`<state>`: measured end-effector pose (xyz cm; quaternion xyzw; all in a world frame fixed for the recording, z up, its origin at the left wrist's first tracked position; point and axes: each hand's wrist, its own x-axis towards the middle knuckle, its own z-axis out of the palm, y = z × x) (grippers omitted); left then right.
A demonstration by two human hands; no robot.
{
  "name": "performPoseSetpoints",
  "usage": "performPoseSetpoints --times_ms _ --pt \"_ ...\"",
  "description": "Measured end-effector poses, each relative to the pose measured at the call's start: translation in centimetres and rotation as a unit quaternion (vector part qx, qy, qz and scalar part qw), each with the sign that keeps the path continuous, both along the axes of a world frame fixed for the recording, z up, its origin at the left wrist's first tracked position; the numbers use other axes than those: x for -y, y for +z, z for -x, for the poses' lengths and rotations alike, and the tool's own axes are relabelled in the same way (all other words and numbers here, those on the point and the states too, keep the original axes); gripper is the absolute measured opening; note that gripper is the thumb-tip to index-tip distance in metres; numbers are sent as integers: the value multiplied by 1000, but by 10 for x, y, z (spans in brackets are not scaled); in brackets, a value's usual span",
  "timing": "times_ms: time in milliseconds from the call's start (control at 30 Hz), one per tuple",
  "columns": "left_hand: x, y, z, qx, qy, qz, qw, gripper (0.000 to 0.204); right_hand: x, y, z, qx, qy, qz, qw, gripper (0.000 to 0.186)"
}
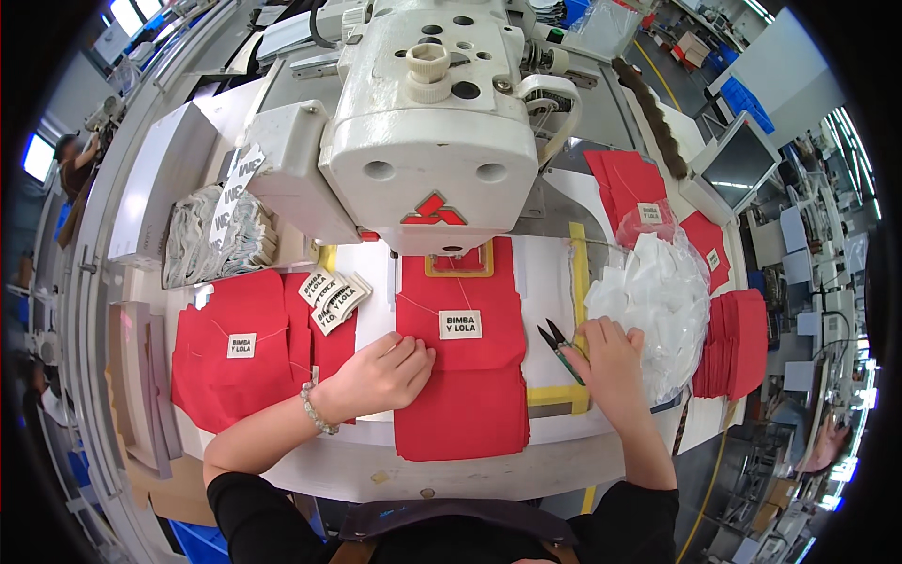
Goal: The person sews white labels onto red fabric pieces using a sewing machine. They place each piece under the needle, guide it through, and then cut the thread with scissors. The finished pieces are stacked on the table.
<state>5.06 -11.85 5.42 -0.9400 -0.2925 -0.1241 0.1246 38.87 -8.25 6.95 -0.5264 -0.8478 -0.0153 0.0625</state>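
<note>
A red fabric piece (427, 346) with a sewn-on white label (459, 325) lies on a stack of red pieces (460, 414), its far end under the sewing machine head (427, 160). Loose threads trail from the label. My left hand (385, 374) rests closed at the fabric's left edge, fingers curled; whatever they pinch is hidden. In my right hand (606, 362) are green-handled thread snips (569, 363), blades apart and pointing toward the fabric. That hand is right of the fabric, beside a clear plastic bag of white pieces (658, 310).
Labelled red pieces (230, 367) lie on the left, with loose white labels (334, 299) near them. Behind stands a box of bundled labels (221, 235). At right are another red stack (733, 343) and a screen (738, 164). Yellow tape (579, 310) marks the table.
</note>
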Motion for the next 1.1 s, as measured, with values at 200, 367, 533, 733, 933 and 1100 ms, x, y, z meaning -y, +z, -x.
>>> performPoseSetpoints --times_ms 200,367,533,733,933,1100 --pt "1 1 0 -2 3 16 1000 34 14 3 0 -66 15 28 997 31" --pt "0 0 0 5 7 18 1000 33 28 -3 1 -75 35 9 997 35" --pt "-7 0 -3 31 7 27 999 28 29 -22 -7 -42 52 -31 997 31" --pt "-1 9 -42 140 -78 19 987 20 -6 5 10 -240 1 78 968 31" --pt "15 14 -77 106 -94 27 990 18 -41 26 32 -293 9 188 937 24" --pt "37 23 -69 100 -92 -5 991 21 -53 25 52 -248 7 229 941 27"
